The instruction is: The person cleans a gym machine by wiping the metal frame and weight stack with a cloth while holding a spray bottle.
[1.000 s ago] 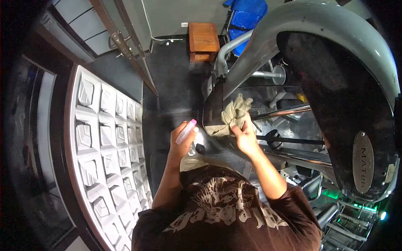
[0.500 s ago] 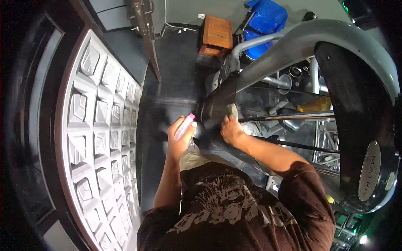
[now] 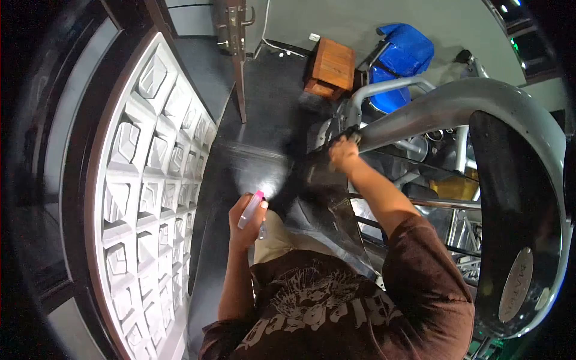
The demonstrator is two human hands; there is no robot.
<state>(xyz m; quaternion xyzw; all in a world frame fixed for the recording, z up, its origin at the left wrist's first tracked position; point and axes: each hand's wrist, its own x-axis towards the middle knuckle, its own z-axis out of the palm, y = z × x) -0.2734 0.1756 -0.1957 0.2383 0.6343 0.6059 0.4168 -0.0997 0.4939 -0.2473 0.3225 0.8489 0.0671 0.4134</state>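
My left hand (image 3: pixel 245 225) is closed around a small spray bottle (image 3: pixel 250 211) with a pink nozzle and a pale, clear-looking body, held above the floor at my front. Further forward and to the right, my right hand (image 3: pixel 344 153) presses a cloth (image 3: pixel 353 135) against the upper edge of a black panel (image 3: pixel 327 171) on the gym machine. The cloth looks dark here and is partly covered by my fingers. Beside this hand, a thick grey tube frame (image 3: pixel 444 111) curves away to the right.
On the left stands a white embossed wall panel (image 3: pixel 144 198). Ahead are an open door edge with a lock (image 3: pixel 236 36), a wooden stool (image 3: pixel 331 66) and a blue chair (image 3: pixel 408 54). The machine's black cover with a MATRIX badge (image 3: pixel 516 285) rises at right.
My right hand has slid the cloth forward along the black panel to its upper end near the grey frame. My left hand with the spray bottle has dropped slightly nearer my body. The view has shifted.
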